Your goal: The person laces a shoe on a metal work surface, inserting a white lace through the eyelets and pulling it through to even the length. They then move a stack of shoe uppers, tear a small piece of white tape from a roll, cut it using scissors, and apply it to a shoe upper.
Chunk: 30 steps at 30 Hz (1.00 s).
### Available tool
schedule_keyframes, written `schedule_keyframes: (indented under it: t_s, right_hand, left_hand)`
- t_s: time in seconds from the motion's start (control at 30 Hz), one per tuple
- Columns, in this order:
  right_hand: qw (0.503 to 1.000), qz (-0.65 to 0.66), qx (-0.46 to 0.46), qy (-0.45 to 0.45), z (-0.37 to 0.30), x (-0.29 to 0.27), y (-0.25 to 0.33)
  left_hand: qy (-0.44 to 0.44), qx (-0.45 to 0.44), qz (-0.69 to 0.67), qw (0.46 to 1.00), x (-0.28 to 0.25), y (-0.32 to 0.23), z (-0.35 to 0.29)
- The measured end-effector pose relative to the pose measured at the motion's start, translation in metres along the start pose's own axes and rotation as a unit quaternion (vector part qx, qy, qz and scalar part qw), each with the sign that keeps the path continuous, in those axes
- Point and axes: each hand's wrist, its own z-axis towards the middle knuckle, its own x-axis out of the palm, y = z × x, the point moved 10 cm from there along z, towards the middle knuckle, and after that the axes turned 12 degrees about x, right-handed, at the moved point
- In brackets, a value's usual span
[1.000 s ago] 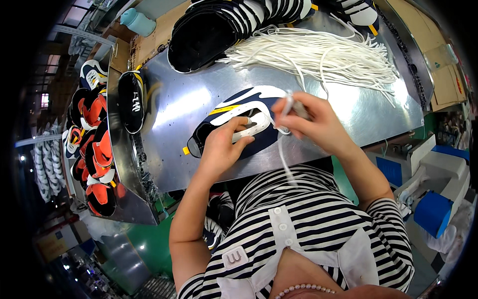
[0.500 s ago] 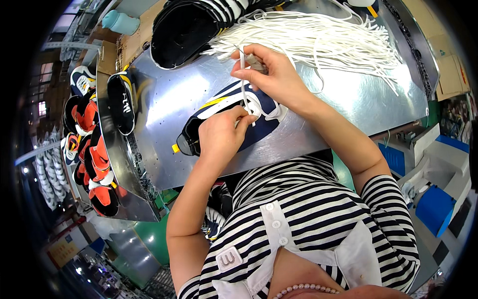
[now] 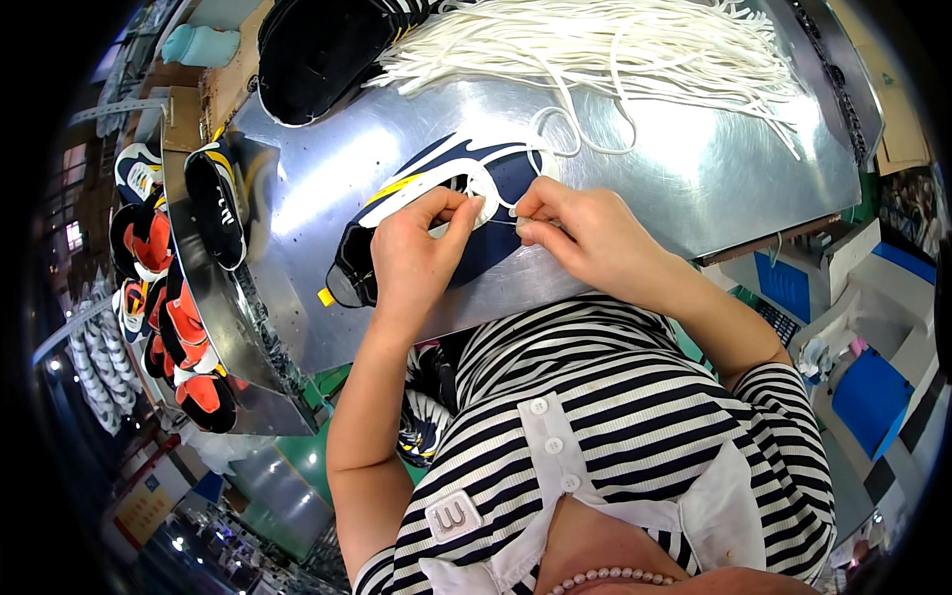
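Note:
A navy, white and yellow shoe upper (image 3: 511, 174) lies on its side on the metal table, its yellow heel tab toward the left. My left hand (image 3: 421, 248) is closed over its opening, finger and thumb pinching the white eyelet edge. Close beside it, my right hand (image 3: 590, 238) is closed in a pinch on a thin white shoelace at the eyelets. Part of the shoelace (image 3: 625, 99) loops loosely on the table beyond the toe. The exact lace end is hidden by my fingertips.
A pile of white laces (image 3: 595, 50) spreads across the table's far side. Stacked black uppers (image 3: 322, 59) stand at the far left. Another dark shoe (image 3: 215, 208) lies by the left edge, with orange-and-black shoes (image 3: 183, 322) beyond. A blue bin (image 3: 871, 402) is at right.
My right hand has come down from above the shoe, where it held the lace raised, to beside my left hand. The lace now lies looped beyond the toe.

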Motion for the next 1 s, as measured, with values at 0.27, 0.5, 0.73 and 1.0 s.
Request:
schedule_keyframes:
  t_s: [0.27,0.5,0.73,1.0]
  right_hand:
    - [0.994,-0.096,0.005,-0.047,0.005,0.005,-0.002]
    - [0.951,-0.296,-0.005,-0.091,0.011,0.038,0.009]
    - [0.978,-0.203,0.049,-0.005,-0.026,-0.013,0.023]
    - [0.998,0.048,0.021,-0.018,0.048,-0.043,0.009]
  left_hand:
    - [0.024,0.032,-0.002,0.999,0.001,-0.012,-0.003]
    - [0.010,0.191,0.086,0.978,0.010,-0.058,-0.015]
    - [-0.045,0.247,0.150,0.956,-0.021,-0.046,-0.039]
    - [-0.044,0.330,0.152,0.931,-0.030,-0.066,-0.043]
